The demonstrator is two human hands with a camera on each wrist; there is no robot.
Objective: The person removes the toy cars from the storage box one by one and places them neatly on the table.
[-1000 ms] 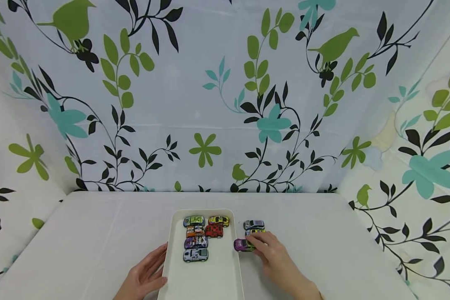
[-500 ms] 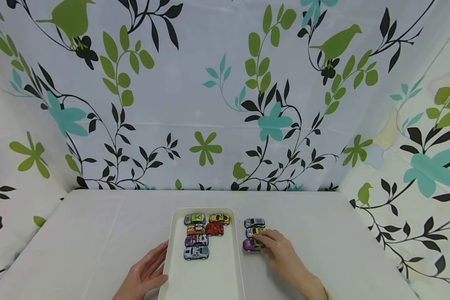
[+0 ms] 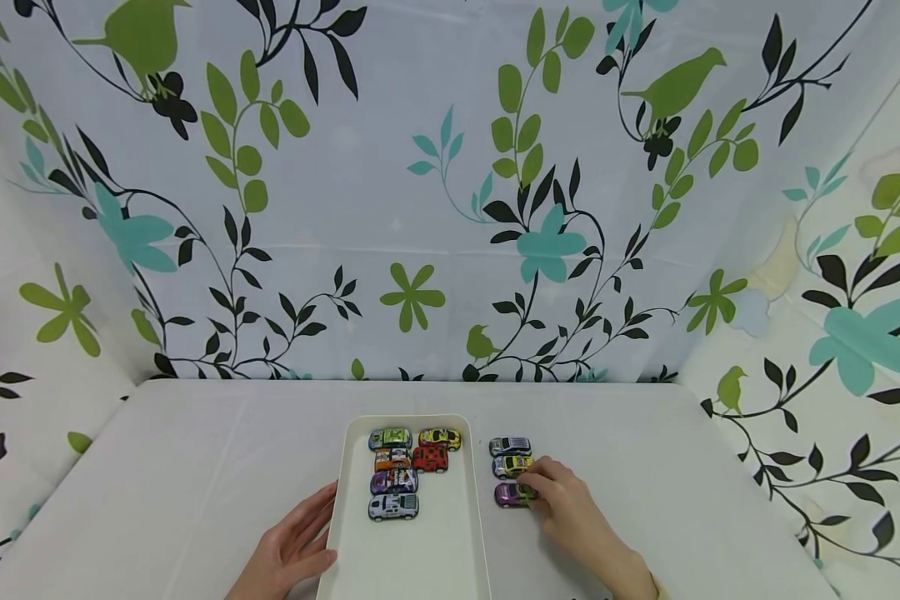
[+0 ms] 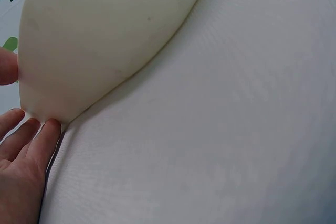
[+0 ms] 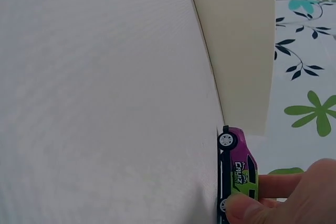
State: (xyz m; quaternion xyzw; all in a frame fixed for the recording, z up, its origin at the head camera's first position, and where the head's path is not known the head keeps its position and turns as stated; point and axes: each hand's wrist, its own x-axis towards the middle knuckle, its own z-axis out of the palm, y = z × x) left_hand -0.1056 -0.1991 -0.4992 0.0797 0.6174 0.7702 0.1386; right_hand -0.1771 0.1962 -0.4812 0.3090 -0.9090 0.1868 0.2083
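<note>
My right hand (image 3: 573, 510) pinches a purple and green toy car (image 3: 510, 495) by its rear end, just right of the tray. Seen from the right wrist, the toy car (image 5: 241, 156) has its wheels at the white tabletop, with thumb and finger on either side of it. My left hand (image 3: 288, 546) rests against the left wall of a cream tray (image 3: 435, 533). The left wrist view shows its fingertips (image 4: 51, 125) touching the outer wall of the tray (image 4: 105, 30), the fingers fairly straight.
Several toy cars stand in the tray's far half, among them a red one (image 3: 431, 458) and a silver one (image 3: 393, 507). Beyond the held car are a yellow car (image 3: 510, 467) and a grey car (image 3: 509, 447) on the table. A patterned cloth (image 3: 330, 208) hangs behind.
My right hand has moved right with the purple and green car, away from the tray's edge and into line below the yellow and grey cars. The left hand stays in place.
</note>
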